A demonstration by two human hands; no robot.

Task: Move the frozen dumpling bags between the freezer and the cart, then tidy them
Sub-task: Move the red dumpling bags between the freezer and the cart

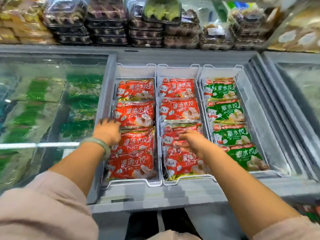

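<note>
freezer [173, 58] open above, baskets [156, 118] packed full

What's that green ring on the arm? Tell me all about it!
The bracelet is a smooth, pale green ring that looks like polished stone, with no clasp showing. It sits round the left wrist, tilted, touching bare skin just behind the left hand, which reaches into the freezer.

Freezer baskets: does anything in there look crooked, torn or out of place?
Nothing stands out. The red bags fill the left basket and the middle basket, the green bags the right basket, all face up in overlapping rows. No tear or spill shows.
</note>
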